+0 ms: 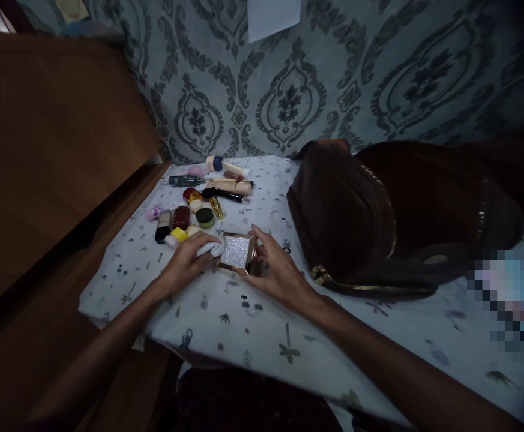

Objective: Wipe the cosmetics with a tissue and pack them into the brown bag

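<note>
A square compact (235,252) with a gold frame and a silvery glitter face is gripped at its right side by my right hand (280,270), thumb on the far edge and fingers round the near edge. My left hand (185,264) is closed on a crumpled white wipe (211,247), which meets the compact's left edge. Just beyond my left hand lie a yellow-lidded jar (178,236), a dark green round jar (204,217) and a dark red bottle (181,217). My left fingertips are partly hidden by the wipe.
More cosmetics lie behind, among them a black brush (228,195), a gold tube (216,207) and a beige tube (230,188). A large dark brown bag (343,222) fills the right of the patterned tablecloth (262,324). Wooden furniture (54,156) borders the left.
</note>
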`<control>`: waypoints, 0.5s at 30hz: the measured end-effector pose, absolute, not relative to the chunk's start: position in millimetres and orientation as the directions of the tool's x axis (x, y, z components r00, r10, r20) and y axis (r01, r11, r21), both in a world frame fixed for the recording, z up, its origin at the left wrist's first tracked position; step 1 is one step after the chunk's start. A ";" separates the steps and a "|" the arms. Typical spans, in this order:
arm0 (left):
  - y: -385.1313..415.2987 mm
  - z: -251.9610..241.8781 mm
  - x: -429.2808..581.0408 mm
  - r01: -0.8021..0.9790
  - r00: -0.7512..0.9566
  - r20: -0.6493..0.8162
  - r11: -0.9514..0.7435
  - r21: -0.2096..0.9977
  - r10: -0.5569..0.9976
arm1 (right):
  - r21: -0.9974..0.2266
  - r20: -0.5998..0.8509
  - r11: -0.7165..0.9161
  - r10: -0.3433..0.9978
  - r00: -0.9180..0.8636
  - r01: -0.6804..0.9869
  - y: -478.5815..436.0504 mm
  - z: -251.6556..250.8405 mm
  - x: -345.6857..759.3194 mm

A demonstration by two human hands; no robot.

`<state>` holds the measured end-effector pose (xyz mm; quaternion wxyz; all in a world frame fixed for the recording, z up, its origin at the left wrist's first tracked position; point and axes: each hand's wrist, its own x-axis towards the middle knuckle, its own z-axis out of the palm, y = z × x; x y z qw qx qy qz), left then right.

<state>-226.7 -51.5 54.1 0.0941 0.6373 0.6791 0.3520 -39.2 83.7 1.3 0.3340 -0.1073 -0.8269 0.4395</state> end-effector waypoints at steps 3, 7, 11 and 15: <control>-62.3 54.1 -223.1 0.794 -0.153 0.277 -0.049 0.606 0.949 | -0.821 0.441 0.559 0.486 -0.755 -0.120 84.2 -1.4 -41.0; -72.7 54.6 -218.0 0.788 -0.149 0.231 -0.026 0.615 0.961 | -0.859 0.393 0.500 0.511 -0.765 -0.108 85.8 -4.3 -42.0; -78.4 51.3 -214.9 0.791 -0.158 0.242 -0.024 0.612 0.957 | -0.878 0.376 0.464 0.514 -0.771 -0.119 88.1 -10.2 -43.6; -79.7 50.1 -207.0 0.809 -0.130 0.258 -0.048 0.586 0.957 | -0.864 0.395 0.486 0.489 -0.778 -0.134 89.7 -15.5 -45.2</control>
